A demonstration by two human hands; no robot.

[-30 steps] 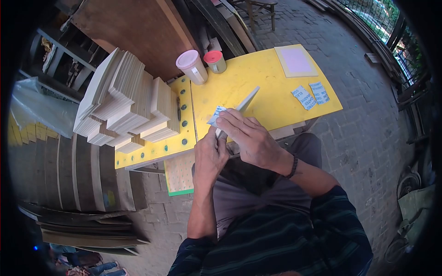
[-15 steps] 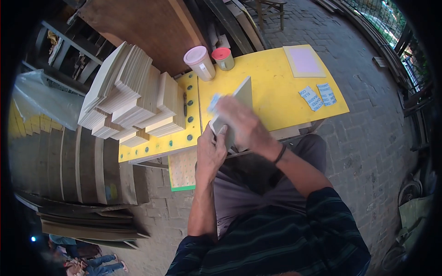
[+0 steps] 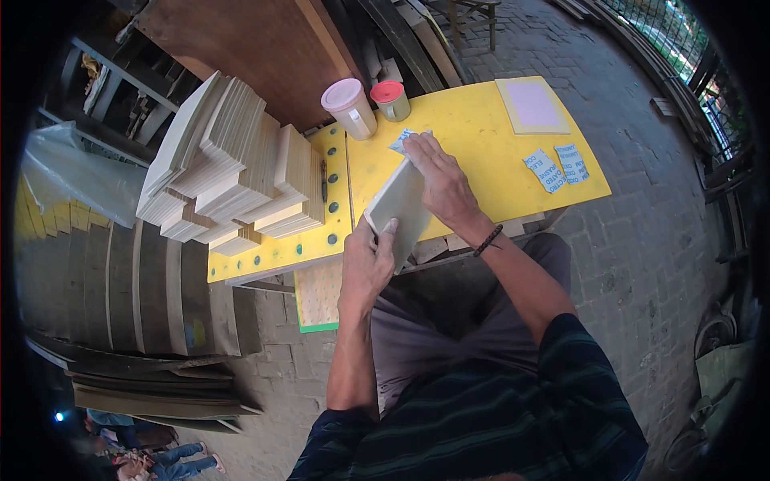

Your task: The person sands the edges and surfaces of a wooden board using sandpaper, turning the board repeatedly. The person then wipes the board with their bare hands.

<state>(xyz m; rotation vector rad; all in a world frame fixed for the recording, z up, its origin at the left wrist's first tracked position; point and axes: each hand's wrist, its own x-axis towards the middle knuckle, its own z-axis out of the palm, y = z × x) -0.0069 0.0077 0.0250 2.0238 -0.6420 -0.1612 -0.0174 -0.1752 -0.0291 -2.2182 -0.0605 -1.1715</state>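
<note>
A thin pale wooden board is held up on edge, tilted, at the near side of the yellow table. My left hand grips its lower near corner, thumb on the face toward me. My right hand is at the far upper end, fingers closed over a piece of sandpaper pressed to the board's edge. Blue print shows on the sandpaper's back. Two more torn sandpaper pieces lie on the table to the right, printed side up.
Stacks of thin wooden boards stand on the table's left. Behind them are a pink-lidded container and a red-lidded cup. A pale pink sheet lies at the far right corner. Other people are at lower left.
My right hand has slid away from me along the board's edge with the sandpaper, from mid-board to its far end. My left hand keeps its grip in place.
</note>
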